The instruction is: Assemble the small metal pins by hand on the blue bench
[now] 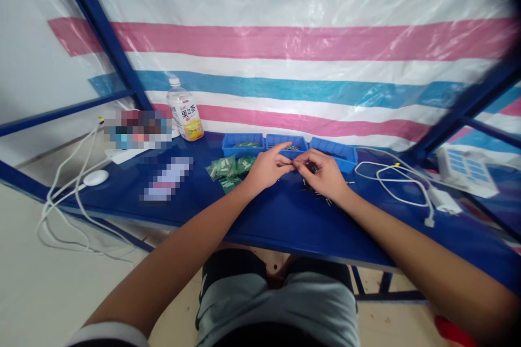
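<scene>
My left hand (266,168) and my right hand (324,174) meet at the fingertips above the table. Both are closed in a pinch around something too small to make out. Beneath the right hand lies a loose pile of thin dark and silvery pin-like pieces (329,201). Several small green-tinted clear bags (223,168) with pale pieces inside lie left of my left hand. Just beyond the hands stand a left blue bin (243,150) with greenish contents, a middle blue bin (303,144) holding small metallic pieces, and a right blue bin (345,162) with dark pieces.
A drink bottle (187,115) stands at the back left, near a blurred flat object (169,179) and a white round charger (96,178). White cables (382,187) and an adapter (444,200) lie right, beside a white power strip (466,171). Blue frame posts (106,32) flank the table.
</scene>
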Demonstrator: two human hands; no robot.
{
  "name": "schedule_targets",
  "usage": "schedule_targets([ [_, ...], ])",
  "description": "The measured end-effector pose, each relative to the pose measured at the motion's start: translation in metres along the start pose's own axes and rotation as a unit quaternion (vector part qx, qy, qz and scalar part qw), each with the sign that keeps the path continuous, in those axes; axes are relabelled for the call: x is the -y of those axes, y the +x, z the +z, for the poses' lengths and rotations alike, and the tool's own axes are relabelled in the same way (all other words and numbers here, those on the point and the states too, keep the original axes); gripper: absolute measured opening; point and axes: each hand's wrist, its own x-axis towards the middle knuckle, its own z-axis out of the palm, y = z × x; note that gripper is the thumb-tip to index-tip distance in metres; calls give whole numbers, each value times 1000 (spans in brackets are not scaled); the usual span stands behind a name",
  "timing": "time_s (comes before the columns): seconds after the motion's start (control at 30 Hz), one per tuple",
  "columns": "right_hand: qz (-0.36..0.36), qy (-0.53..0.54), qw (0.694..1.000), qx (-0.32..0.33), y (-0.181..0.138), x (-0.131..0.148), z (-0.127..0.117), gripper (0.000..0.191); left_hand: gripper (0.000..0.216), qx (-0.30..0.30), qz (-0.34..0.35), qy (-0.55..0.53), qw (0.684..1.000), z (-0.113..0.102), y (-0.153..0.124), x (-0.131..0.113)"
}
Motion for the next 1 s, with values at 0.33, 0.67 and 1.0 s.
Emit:
schedule_targets([
  [0.33,13,-2,1000,3,0,-6,1,16,59,-32,-5,-90,995,-3,4,-3],
  [0.67,48,52,998,-2,-2,-10,7,30,56,-18,1,-31,999,-3,3,-2],
  [1.0,-14,-10,999,-29,1,-10,-1,14,41,13,12,-41,999,0,2,4],
])
